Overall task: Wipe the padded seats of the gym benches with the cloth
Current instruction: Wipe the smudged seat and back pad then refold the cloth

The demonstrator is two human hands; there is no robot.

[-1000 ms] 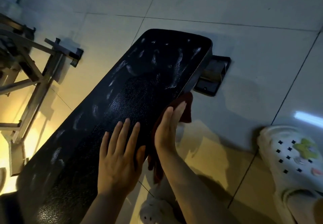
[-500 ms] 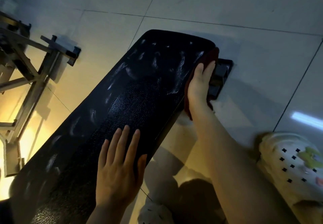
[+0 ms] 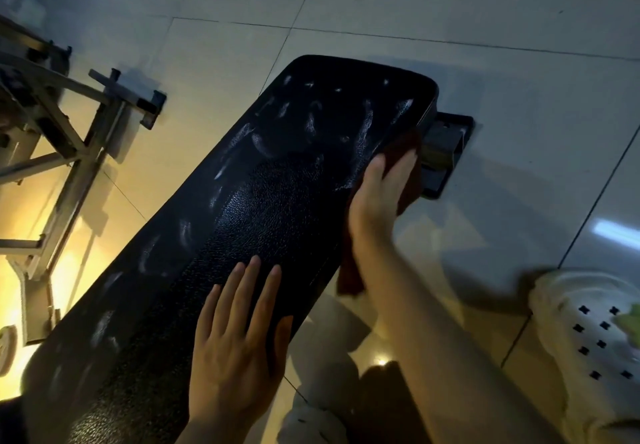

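A long black padded bench seat [image 3: 263, 201] runs from lower left to upper right, its far half marked with pale wet streaks. My left hand [image 3: 239, 346] lies flat on the near part of the pad, fingers straight. My right hand [image 3: 379, 197] presses a dark red cloth [image 3: 408, 166] against the pad's right side edge, fingers straight over the cloth. A tail of the cloth hangs below my wrist.
The bench's black foot bracket [image 3: 446, 152] sticks out past the pad's far right end. A grey metal frame [image 3: 69, 138] stands at the left. Pale tiled floor [image 3: 485, 45] surrounds the bench. A white perforated clog [image 3: 588, 350] is at lower right, another at the bottom.
My right hand with the cloth slid up the pad's side edge toward the far end, then came back a little toward me. My left hand has stayed flat on the pad.
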